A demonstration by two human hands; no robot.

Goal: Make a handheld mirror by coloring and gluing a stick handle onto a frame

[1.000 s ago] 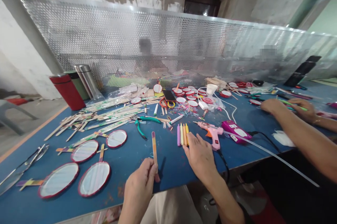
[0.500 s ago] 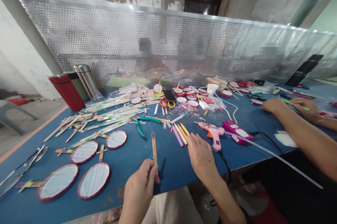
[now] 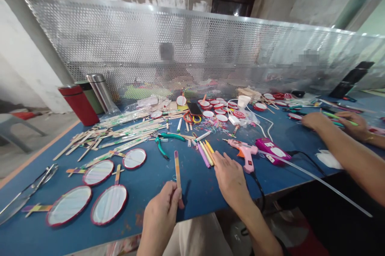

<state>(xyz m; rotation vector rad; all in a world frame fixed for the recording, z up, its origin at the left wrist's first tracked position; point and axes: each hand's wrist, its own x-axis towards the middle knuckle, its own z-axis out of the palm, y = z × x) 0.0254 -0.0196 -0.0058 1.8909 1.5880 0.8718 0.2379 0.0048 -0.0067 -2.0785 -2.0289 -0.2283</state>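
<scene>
My left hand [image 3: 162, 208] pinches the lower end of a wooden craft stick [image 3: 177, 168], holding it nearly upright near the table's front edge. Purple, orange and yellow bands colour the stick's upper part. To the right, my right hand [image 3: 230, 174] lies palm down with its fingers stretched out. Its fingertips reach the lower end of a yellow marker [image 3: 209, 146], perhaps touching it. Beside that marker lie a purple marker [image 3: 203, 156] and other pale ones. Teal-handled pliers [image 3: 162, 148] rest beyond the stick.
Round red-rimmed pieces with stick handles [image 3: 109, 204] lie at left, near eyeglasses [image 3: 27, 194]. Loose sticks [image 3: 90, 140] and a red flask [image 3: 78, 104] stand behind them. A pink glue gun [image 3: 245, 154] lies right of my hand. A co-worker's arm [image 3: 345, 148] reaches in from the right.
The view has shifted very slightly. Both my hands and the craft stick keep almost the same pose.
</scene>
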